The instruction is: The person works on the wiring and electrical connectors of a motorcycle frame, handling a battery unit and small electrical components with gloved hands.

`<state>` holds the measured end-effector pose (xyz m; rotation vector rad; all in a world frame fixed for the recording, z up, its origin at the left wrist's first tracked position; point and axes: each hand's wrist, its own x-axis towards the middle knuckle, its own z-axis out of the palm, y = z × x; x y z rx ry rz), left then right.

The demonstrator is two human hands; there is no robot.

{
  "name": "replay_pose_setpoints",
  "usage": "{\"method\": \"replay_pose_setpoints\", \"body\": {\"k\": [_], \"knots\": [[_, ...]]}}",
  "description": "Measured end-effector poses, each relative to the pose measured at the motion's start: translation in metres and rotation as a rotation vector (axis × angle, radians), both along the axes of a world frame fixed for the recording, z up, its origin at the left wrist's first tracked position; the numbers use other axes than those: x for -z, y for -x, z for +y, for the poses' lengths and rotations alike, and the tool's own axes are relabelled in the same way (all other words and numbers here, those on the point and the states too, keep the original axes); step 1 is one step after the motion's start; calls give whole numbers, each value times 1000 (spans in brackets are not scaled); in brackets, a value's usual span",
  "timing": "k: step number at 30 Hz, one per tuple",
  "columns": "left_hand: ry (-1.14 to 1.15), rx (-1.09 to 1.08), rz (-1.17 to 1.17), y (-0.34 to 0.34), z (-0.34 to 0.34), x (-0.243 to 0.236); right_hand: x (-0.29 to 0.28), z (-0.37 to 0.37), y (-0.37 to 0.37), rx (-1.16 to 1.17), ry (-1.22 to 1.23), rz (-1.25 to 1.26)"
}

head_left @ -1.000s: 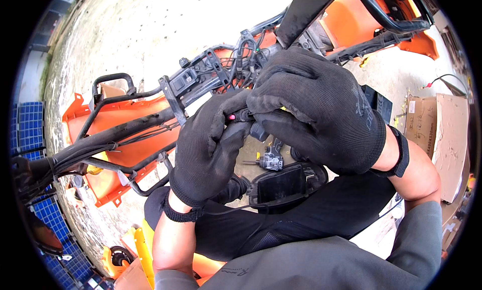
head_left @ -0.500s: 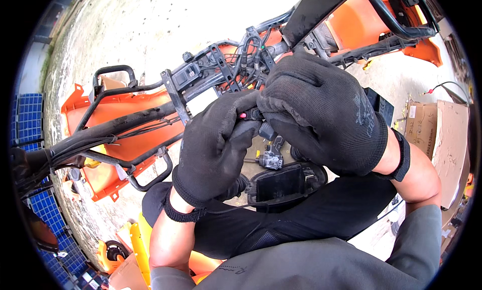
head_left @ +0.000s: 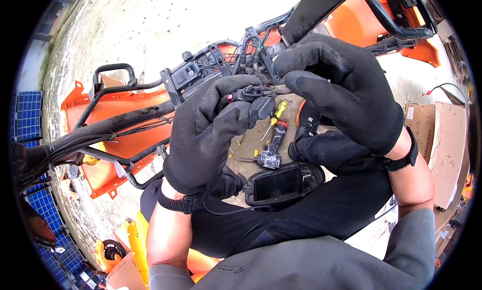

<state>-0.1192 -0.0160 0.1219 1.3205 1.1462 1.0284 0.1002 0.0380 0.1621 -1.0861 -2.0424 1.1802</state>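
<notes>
My gloved left hand [head_left: 211, 124] is closed around a small black plastic part that looks like an electrical connector [head_left: 255, 93]. A dark grey block [head_left: 262, 108] sits at its thumb tip, and a pink spot shows beside the index finger. Just to the right, my gloved right hand [head_left: 346, 89] is raised with its thumb and index tips close together. What they pinch, if anything, is too small to make out. Below the hands, a yellow-handled screwdriver [head_left: 277, 114] and a grey power driver [head_left: 272, 152] lie on the ground.
A black tray-like housing [head_left: 281, 184] lies between my legs. Beyond the hands stretches a black vehicle frame [head_left: 125, 117] with bundled wiring [head_left: 246, 56] and orange body panels [head_left: 145, 104]. A cardboard box [head_left: 427, 134] stands at right, and yellow parts [head_left: 140, 245] lie at lower left.
My right hand has moved away from the left, to the right, exposing the black connector. My left hand has shifted slightly left, still holding it. The screwdriver has come into view.
</notes>
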Motion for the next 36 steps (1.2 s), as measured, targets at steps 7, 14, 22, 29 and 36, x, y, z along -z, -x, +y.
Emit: {"method": "replay_pose_setpoints", "body": {"k": [7, 14, 22, 29, 36], "knots": [[56, 18, -59, -4, -2, 0, 31, 16, 5, -73, 44, 105], [74, 54, -15, 0, -2, 4, 40, 19, 9, -144, -58, 41], [93, 64, 63, 0, 0, 2, 28, 19, 11, -120, 124, -54], [27, 76, 42, -2, 0, 6, 37, 23, 8, -159, 92, 9], [74, 48, 84, -2, -1, 3, 40, 22, 9, -146, 152, -11]]}}
